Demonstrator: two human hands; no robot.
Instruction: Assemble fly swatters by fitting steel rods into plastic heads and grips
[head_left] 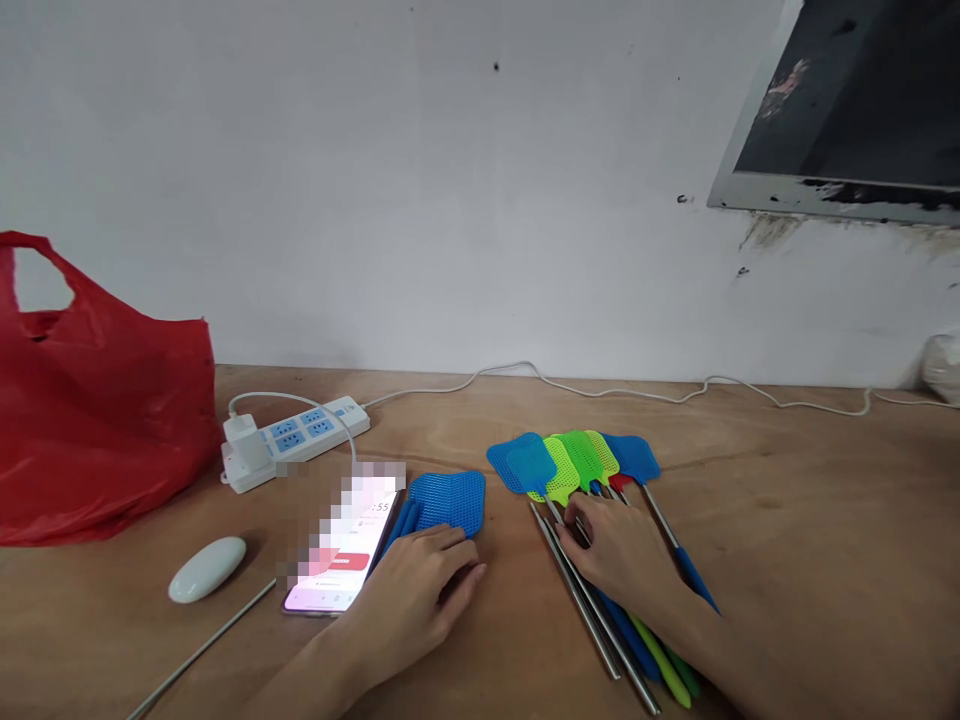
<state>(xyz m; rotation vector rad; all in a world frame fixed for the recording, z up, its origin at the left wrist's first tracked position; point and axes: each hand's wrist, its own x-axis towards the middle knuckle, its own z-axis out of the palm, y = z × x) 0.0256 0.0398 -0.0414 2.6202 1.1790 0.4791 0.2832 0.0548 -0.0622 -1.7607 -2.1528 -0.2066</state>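
My left hand (424, 590) lies palm down on the wooden table, its thumb a little apart from the fingers. Just beyond its fingers are blue mesh fly swatter heads (452, 500), with blue handles (401, 525) beside them, partly hidden by the hand. Over on the right, my right hand (619, 550) is curled over a fanned group of fly swatters, its fingers closed around their metal shafts. Their heads are blue (532, 463), yellow-green (564, 470) and green (586, 455). Bare metal rods (577, 595) lie under and beside this hand, and coloured grips (660, 660) stick out below it.
A lit phone (349, 550) lies left of my left hand. Further left are a white mouse-shaped object (208, 570), a power strip (300, 435) with a plugged-in charger, and a red plastic bag (105, 400). A white cable (630, 396) runs along the wall.
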